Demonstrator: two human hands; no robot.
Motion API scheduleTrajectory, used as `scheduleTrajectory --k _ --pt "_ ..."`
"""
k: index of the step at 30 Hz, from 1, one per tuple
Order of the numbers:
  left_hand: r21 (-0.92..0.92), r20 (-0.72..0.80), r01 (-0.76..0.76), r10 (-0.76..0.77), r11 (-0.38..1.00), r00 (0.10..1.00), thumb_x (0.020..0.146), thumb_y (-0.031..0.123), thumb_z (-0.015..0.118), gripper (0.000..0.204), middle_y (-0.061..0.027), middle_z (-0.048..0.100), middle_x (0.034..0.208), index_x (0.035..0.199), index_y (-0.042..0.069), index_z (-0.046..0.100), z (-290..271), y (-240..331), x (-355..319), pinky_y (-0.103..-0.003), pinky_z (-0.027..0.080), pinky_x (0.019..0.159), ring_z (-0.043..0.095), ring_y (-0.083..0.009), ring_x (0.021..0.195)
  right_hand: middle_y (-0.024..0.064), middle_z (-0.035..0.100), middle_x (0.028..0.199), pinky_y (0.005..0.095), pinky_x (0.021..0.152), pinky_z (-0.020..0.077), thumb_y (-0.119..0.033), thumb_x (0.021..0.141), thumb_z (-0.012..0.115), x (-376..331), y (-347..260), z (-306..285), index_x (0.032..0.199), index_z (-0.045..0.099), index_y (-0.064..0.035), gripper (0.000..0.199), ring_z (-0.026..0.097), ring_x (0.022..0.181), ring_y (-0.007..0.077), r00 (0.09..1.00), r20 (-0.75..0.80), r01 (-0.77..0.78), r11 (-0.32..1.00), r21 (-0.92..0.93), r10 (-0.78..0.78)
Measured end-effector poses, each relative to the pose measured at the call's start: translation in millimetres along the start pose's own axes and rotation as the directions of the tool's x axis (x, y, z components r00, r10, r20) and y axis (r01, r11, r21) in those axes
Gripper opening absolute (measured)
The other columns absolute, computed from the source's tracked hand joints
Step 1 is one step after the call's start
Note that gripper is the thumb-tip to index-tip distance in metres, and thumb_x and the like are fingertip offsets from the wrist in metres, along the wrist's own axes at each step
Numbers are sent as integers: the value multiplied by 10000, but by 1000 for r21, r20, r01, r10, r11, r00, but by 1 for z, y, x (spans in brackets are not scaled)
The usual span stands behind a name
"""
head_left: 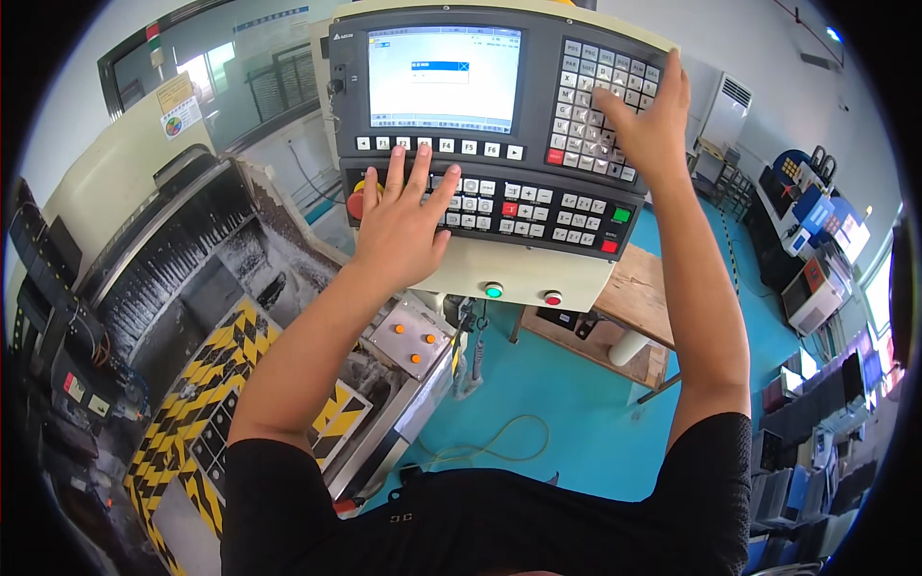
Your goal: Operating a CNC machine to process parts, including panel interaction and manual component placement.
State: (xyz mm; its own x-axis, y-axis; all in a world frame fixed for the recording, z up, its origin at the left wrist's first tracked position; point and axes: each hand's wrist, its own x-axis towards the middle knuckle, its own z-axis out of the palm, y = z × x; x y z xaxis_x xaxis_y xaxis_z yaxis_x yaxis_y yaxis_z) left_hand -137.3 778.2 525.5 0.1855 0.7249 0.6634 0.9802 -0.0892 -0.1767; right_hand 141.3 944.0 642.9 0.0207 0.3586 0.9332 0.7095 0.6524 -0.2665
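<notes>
A dark grey machine control panel (351,158) fills the upper middle, with a lit screen (442,101) showing a small dialog box. My left hand (403,216) lies over the lower button rows with its fingers spread, fingertips just under the function keys (447,146). Beside its little finger is a red knob (356,204), partly hidden. At the panel's right, my right hand (653,125) is at the keypad (576,106). Its thumb reaches over the upper middle keys, and its other fingers stretch up along the panel's right edge. Neither hand holds anything.
Below the panel are a green button (494,290) and a red button (552,299). At left stands the machine's open bay with a yellow-and-black striped plate (245,326). A wooden table (639,288) is beneath the panel's right side. A yellow cable (523,451) loops across the blue-green floor.
</notes>
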Motion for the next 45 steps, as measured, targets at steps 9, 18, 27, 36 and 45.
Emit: scheduleTrajectory --k 9,18,27,36,45 --pt "80 27 26 -29 996 999 842 224 754 789 -215 289 1643 1554 214 414 -7 -3 -3 -663 202 1186 226 -454 1524 184 458 1527 353 1148 374 -68 906 739 -68 51 -15 1620 -6 9 1035 482 1373 237 847 531 -445 585 678 29" --pt "53 30 15 -17 998 999 841 223 760 799 -236 310 1628 1558 224 407 -11 1 0 -656 214 1187 256 -456 1515 216 454 1517 360 1157 363 -105 889 759 -64 44 -16 1608 25 33 1037 472 1380 265 844 528 -466 608 643 90" --pt "77 51 24 -28 997 998 842 240 760 823 -253 292 1631 1572 226 380 -9 3 1 -654 214 1188 250 -467 1514 226 530 1420 377 1085 446 -224 822 843 -59 29 -10 1585 148 19 1060 542 1292 281 865 467 -471 618 629 184" --pt "10 28 20 -21 1000 999 851 223 744 802 -257 302 1623 1570 210 389 -12 5 1 -645 210 1193 253 -462 1514 248 553 1384 377 1032 494 -311 705 915 -56 30 0 1568 198 43 1177 586 1237 302 855 388 -513 671 536 344" --pt "41 80 38 -42 998 996 863 237 742 843 -276 253 1638 1600 225 333 -11 4 0 -636 196 1200 208 -472 1527 209 498 1458 396 1094 448 -87 801 822 -64 18 -21 1620 111 -40 1086 515 1327 281 848 491 -488 657 575 199"
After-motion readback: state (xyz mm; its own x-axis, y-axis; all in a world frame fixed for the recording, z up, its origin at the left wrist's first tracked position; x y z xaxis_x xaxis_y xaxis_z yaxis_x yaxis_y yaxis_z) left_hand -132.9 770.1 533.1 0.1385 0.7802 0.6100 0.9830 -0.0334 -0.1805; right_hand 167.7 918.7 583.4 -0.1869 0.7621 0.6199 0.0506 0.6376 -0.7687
